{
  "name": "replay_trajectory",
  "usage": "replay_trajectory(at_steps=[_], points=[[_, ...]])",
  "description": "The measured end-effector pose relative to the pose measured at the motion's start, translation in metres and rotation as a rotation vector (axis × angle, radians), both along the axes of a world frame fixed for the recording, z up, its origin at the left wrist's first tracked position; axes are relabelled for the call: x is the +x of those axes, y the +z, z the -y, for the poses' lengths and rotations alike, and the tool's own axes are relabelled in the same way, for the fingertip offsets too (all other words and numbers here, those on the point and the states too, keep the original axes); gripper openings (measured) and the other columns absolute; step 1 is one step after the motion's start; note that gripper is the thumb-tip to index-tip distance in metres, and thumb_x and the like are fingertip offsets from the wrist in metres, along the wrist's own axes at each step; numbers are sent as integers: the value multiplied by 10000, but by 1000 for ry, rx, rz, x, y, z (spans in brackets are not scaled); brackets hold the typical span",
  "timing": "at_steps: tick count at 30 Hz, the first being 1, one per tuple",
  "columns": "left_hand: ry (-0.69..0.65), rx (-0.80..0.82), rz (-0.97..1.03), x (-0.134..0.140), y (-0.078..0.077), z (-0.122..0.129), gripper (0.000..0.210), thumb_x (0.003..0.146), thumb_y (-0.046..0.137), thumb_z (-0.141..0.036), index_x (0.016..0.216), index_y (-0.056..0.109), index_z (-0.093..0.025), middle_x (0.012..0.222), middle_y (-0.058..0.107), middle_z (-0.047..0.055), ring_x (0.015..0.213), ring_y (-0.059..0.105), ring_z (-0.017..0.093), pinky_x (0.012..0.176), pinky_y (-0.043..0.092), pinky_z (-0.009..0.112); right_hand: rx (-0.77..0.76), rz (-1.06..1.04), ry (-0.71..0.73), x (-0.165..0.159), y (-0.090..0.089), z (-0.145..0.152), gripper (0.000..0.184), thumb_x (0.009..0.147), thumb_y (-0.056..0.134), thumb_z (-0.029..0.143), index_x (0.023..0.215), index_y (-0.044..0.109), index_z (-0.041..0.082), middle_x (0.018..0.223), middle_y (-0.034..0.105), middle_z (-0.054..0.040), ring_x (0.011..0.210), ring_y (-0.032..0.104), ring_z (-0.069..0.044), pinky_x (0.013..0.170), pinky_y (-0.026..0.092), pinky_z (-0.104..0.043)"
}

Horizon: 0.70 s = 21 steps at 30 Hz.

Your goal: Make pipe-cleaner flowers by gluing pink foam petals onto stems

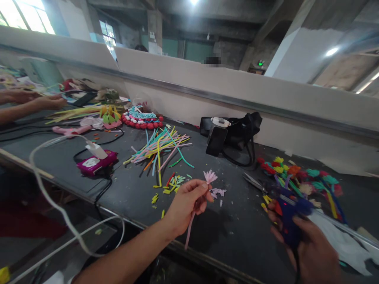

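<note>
My left hand [188, 203] pinches a pale pink flower [210, 177] just under its fanned petals. The flower's pink stem [190, 232] hangs out below my fingers. On the dark table behind it lie small lilac pieces [218, 192]. My right hand [315, 246] is wrapped round a dark blue glue gun [288, 221] with a small red light, slightly blurred. Scissors [254, 182] lie just past the glue gun, blades pointing left. Short yellow and pale green cut pieces [177, 180] are scattered left of my left hand.
Coloured pipe-cleaner stems [161, 148] lie in a pile mid-table. Finished-looking flowers [299, 177] are heaped at right. A phone [216, 141] leans by a black bag [244, 128]. A purple power strip [97, 162] and white cable [44, 185] are left. Another person's hands [49, 102] work far left.
</note>
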<state>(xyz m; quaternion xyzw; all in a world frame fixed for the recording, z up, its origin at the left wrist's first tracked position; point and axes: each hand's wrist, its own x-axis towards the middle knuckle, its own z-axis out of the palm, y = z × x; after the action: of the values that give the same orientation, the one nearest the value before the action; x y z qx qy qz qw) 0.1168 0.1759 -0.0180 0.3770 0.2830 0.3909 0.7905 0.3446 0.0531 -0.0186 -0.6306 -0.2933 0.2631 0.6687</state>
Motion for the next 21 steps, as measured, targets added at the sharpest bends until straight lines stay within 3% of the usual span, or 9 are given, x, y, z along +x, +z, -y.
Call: replay_trajectory(at_steps=[5,10,13,17,21], points=[[-28,-15,-19,2,0,3,265,767,712,-385,822,624,-141,639,634,-5,389,432,34,387,222,181,11,-118,116,-42,2,5,298,725,743,387,926,676,178,809,685,-67,580,613,-180,334,412,-216],[-49,-34,-38,3,-1,5,262,772,709,-380,832,622,-141,643,635,-6,391,447,35,382,220,178,-59,11,111,-76,-5,9,420,720,736,544,893,715,162,742,720,-85,565,642,-188,393,482,-241],[-61,-25,-37,3,-2,5,244,789,693,-369,834,612,-143,649,634,-4,395,449,36,379,219,173,-40,120,66,-84,-10,9,463,675,746,606,854,722,180,761,740,-87,604,671,-199,482,529,-257],[-71,-26,-32,4,-3,5,238,801,682,-367,844,611,-144,655,632,0,400,450,38,379,223,171,33,266,125,-84,-16,6,424,687,731,612,801,708,205,725,733,-65,628,684,-206,585,555,-271],[-70,-27,-38,4,-2,7,245,799,684,-374,846,613,-144,664,633,2,407,448,36,389,235,167,64,354,193,-83,-20,4,387,736,705,582,843,708,210,726,728,-51,614,677,-191,565,540,-244]])
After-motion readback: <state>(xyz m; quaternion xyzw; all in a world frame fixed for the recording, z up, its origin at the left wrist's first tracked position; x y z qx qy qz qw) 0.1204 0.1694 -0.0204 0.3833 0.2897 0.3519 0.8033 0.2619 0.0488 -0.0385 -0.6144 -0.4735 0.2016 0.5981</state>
